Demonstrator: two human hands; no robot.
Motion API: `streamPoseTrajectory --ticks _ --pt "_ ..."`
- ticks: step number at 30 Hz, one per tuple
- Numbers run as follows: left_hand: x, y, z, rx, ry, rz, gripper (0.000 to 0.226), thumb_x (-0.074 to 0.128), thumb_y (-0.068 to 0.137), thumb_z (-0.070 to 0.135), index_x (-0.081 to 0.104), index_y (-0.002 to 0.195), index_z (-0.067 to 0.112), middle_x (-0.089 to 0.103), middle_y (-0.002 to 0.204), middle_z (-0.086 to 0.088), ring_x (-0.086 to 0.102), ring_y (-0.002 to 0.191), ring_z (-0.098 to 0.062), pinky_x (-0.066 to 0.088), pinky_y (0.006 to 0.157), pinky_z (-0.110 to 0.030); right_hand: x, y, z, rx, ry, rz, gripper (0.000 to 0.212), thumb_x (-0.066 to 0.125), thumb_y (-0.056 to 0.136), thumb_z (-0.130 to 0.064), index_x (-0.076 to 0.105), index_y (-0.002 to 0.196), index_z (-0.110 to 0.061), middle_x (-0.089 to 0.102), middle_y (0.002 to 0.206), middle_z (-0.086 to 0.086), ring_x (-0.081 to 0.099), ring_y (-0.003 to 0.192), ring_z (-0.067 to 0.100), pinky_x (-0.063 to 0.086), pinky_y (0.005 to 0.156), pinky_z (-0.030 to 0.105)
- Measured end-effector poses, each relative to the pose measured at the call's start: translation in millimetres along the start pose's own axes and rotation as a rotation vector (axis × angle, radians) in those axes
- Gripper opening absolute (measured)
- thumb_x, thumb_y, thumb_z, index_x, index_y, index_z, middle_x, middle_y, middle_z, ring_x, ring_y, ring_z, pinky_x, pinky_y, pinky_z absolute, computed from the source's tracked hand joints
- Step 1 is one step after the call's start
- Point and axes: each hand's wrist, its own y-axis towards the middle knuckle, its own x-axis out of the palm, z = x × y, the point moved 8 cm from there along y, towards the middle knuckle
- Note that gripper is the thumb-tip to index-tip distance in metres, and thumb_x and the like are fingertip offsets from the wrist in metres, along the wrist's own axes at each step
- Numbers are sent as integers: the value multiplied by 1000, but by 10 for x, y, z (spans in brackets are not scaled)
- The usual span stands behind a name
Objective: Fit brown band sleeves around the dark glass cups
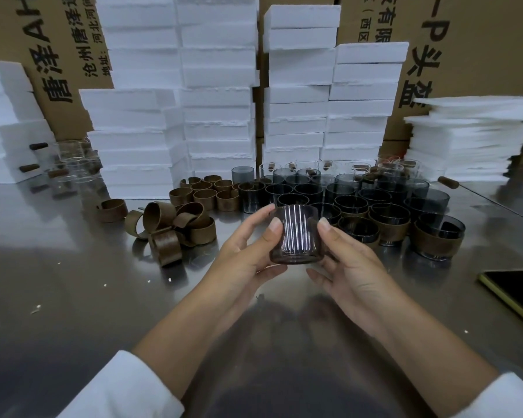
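A dark glass cup (296, 235) with no sleeve on it is held above the steel table between both hands. My left hand (245, 254) grips its left side, thumb on the front wall and fingers round the back. My right hand (347, 267) holds its right side, thumb near the rim. A loose heap of brown band sleeves (175, 227) lies to the left, with a neat row of upright sleeves (206, 193) behind it. Several bare dark cups (329, 188) stand behind my hands, and sleeved cups (435, 236) stand at the right front.
Stacks of white foam boxes (218, 95) and printed cardboard cartons (471, 40) wall off the back. Clear glass cups (70, 167) stand at the far left. A phone (517, 289) lies at the right edge. The steel table (73, 297) stretches in front.
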Motion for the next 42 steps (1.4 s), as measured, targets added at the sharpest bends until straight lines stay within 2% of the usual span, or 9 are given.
streamPoseTrajectory --ticks 6,11,16,21,26,31,34,38,42 --pt "27 6 39 94 226 32 49 54 67 80 63 106 50 73 103 10 69 94 -7 52 76 -24 2 -1 37 30 -22 16 45 59 74 -50 70 109 -24 75 99 -1 69 83 7 46 73 27" --pt "74 10 91 192 331 14 48 73 66 61 59 103 34 73 74 7 65 68 4 46 61 -8 -23 -7 56 73 20 80 35 51 92 -45 72 95 -17 77 90 4 72 74 11 49 74 29" --pt "-16 26 56 147 345 115 61 52 57 75 60 97 30 73 75 13 70 70 -4 48 67 -19 66 -35 11 24 -135 -31 58 54 68 -66 72 104 -24 75 102 -2 70 94 7 46 81 31" --pt "-120 45 25 101 334 193 65 45 57 83 63 86 27 72 71 8 71 69 -12 46 70 -27 103 -85 -1 -60 -290 -26 71 68 61 -55 59 126 -27 73 106 -10 68 100 4 49 88 32" --pt "-88 44 59 81 517 83 66 15 70 81 68 85 45 72 75 9 65 65 -3 41 65 -25 41 -72 -11 -59 -247 52 65 66 60 -55 64 117 -23 75 104 -7 70 96 8 47 97 36" --pt "-767 -104 443 238 871 681 16 64 85 38 59 83 23 61 92 -2 58 82 -17 40 69 -28 -31 -44 -5 -27 -152 106 52 63 64 -50 69 105 -19 75 103 -5 71 94 12 44 103 41" --pt "-1217 -261 525 159 910 978 19 66 83 23 52 93 16 54 111 -15 54 99 -28 41 81 -33 -41 -42 5 -5 -119 104 49 63 66 -50 69 103 -18 75 104 -3 72 93 12 43 104 40" --pt "-1624 -277 274 -143 698 1038 49 68 82 34 57 107 -7 57 113 -29 55 108 -44 47 92 -51 -23 -38 28 8 -115 87 55 62 64 -52 70 106 -17 74 106 -1 72 91 12 44 101 36" --pt "-1553 -249 201 -113 505 959 22 65 86 14 59 67 6 55 64 -11 54 72 -28 42 73 -32 -19 -32 35 7 -101 85 55 63 63 -52 69 105 -16 75 105 -1 73 90 12 46 95 34"
